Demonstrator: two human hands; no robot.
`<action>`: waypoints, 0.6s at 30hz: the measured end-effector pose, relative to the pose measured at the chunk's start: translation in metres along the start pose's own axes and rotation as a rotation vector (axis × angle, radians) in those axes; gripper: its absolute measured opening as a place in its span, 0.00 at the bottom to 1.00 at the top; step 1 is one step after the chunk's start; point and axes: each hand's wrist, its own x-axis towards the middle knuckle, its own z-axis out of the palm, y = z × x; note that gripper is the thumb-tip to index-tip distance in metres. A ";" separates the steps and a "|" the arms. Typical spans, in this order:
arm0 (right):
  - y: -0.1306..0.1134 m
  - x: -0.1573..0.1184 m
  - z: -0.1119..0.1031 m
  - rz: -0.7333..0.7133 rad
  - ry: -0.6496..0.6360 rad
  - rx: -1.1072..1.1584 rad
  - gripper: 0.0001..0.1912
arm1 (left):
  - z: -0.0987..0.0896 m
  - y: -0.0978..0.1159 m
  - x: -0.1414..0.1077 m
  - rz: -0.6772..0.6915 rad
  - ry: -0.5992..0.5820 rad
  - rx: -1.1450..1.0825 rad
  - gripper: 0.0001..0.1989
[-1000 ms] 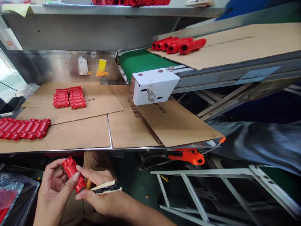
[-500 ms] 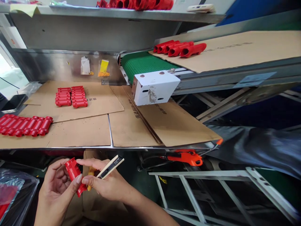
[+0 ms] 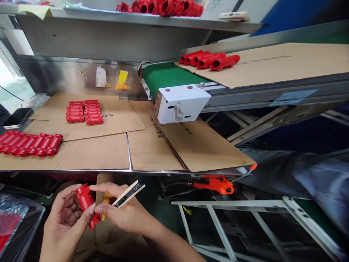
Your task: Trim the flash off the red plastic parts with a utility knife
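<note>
Below the table's front edge, my left hand (image 3: 64, 218) wraps its thumb and fingers round a short red plastic tube (image 3: 86, 200) with ridged, flanged ends, held tilted. My right hand (image 3: 122, 209) closes on a cream-and-black utility knife (image 3: 129, 194), its rear end pointing up to the right. The blade is hidden behind the fingers. My right index fingertip reaches the tube's upper end, and my right thumb lies close to my left thumb. Something orange-yellow (image 3: 106, 200) shows among my right fingers, perhaps a finger cover.
Red tubes (image 3: 32, 143) lie in a row on cardboard (image 3: 95, 154) at left, with stacked red parts (image 3: 84, 112) behind. A green conveyor (image 3: 169, 74) carries cardboard with larger red tubes (image 3: 209, 60). An orange-handled tool (image 3: 218, 185) hangs under the table; a metal frame (image 3: 218, 204) stands right.
The camera view has shifted slightly. Both hands keep nearly the same hold, with the red tube turned a little so its ridged side shows more.
</note>
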 end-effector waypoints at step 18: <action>0.009 -0.007 0.005 -0.018 0.049 0.064 0.26 | -0.005 -0.012 0.001 -0.183 -0.075 -0.125 0.28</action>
